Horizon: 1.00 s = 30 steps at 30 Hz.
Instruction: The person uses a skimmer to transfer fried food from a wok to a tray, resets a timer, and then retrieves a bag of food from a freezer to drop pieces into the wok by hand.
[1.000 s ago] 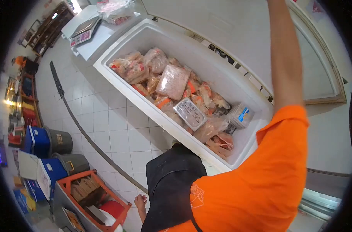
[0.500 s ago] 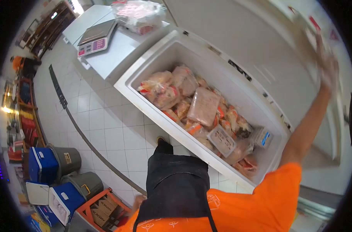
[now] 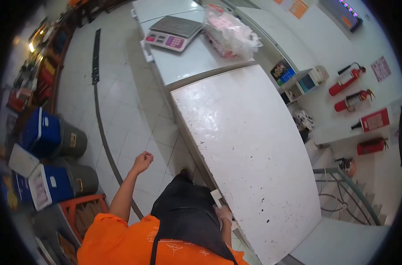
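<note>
Big white freezer (image 3: 249, 154), lid down. Orange-edged bin (image 3: 83, 199), brown boxes (image 3: 87, 218) inside. Clear bag (image 3: 232, 33), pink stuff inside. Right hand (image 3: 224, 213) wrapped on freezer's white handle (image 3: 215, 195). Left hand (image 3: 142, 162) up over floor, bent; cannot tell whether pressed together.

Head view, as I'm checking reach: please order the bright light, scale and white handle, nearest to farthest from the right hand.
1. White handle, right at the right hand.
2. Scale, ahead.
3. Bright light, far off left.

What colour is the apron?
The apron is black; it shows best in the head view, looking down.
</note>
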### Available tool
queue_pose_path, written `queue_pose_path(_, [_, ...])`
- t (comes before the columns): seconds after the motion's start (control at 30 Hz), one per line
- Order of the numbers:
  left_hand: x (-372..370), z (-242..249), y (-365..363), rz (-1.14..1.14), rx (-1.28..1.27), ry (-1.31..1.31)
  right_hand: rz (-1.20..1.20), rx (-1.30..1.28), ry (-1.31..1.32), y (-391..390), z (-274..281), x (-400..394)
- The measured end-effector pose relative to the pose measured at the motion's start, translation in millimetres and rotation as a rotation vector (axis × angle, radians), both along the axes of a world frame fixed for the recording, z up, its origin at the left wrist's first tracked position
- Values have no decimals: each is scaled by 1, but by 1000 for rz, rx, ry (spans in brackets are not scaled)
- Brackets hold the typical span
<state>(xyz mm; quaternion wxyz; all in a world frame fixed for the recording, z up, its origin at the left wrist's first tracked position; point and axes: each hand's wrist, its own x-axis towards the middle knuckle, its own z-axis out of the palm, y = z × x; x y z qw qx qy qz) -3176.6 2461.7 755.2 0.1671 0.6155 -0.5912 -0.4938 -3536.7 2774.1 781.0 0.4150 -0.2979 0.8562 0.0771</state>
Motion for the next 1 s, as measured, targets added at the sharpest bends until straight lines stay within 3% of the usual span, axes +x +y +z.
queue_pose_path(0.07, [25, -30, 51, -142, 62, -208, 12, -10, -11, -6, 10, 2])
queue_pose_path(0.1, [39, -36, 80, -101, 60, -217, -5, -16, -17, -11, 15, 6])
queue_pose_path(0.2, [87, -59, 197, 186, 234, -218, 150, -44, 61, 10, -11, 7])
queue_pose_path(0.23, [110, -72, 245, 370, 285, -150, 179, -179, 112, 18, -16, 11])
queue_pose_path(0.27, [130, -75, 305, 570, 331, -77, 212, -151, 148, 25, -28, 11])
queue_pose_path(0.33, [153, -56, 413, 827, 411, -152, 291, -375, 192, 37, -44, 7])
queue_pose_path(0.37, [155, -35, 468, 885, 381, -333, 398, -395, 158, 35, -44, 7])
queue_pose_path(0.4, [152, -12, 515, 923, 366, -515, 580, -293, 168, 31, -39, 6])
queue_pose_path(0.47, [149, 11, 611, 1211, 605, -500, 805, -210, 188, 30, -30, 16])
queue_pose_path(0.5, [146, -10, 679, 1174, 612, -587, 629, -241, 224, 32, -26, 23])
queue_pose_path(0.53, [142, -37, 758, 1287, 683, -347, 444, -270, 256, 36, -22, 29])
queue_pose_path(0.57, [122, -64, 822, 1483, 604, -345, 675, -296, 283, 39, -39, 18])
queue_pose_path(0.6, [100, -57, 859, 1714, 652, -234, 906, -322, 315, 40, -56, 2])
queue_pose_path(0.63, [83, -50, 892, 1671, 887, -188, 1232, -273, 388, 37, -71, -10])
queue_pose_path(0.67, [66, -77, 932, 1780, 921, -38, 1556, -272, 476, 35, -77, -16])
queue_pose_path(0.7, [42, -67, 947, 1873, 953, 24, 1635, -258, 483, 41, -73, -14])
queue_pose_path(0.73, [20, -56, 955, 1938, 938, 73, 1658, -222, 456, 45, -71, -3])
queue_pose_path(0.77, [4, -57, 971, 1978, 960, 352, 1538, -177, 356, 52, -66, 15])
queue_pose_path(0.83, [-19, -57, 985, 1828, 1064, 533, 1173, -69, 101, 72, -59, 68])
queue_pose_path(0.87, [-22, -40, 987, 1682, 973, 490, 1125, -29, 21, 81, -58, 101])
queue_pose_path(0.9, [-4, 10, 966, 1769, 1046, 497, 1101, 18, -50, 89, -60, 134])
queue_pose_path(0.93, [4, 27, 969, 1785, 1010, 542, 1093, 57, -107, 100, -63, 169])
queue_pose_path(1.0, [10, 13, 1005, 1881, 920, 598, 1090, 105, -200, 117, -65, 247])
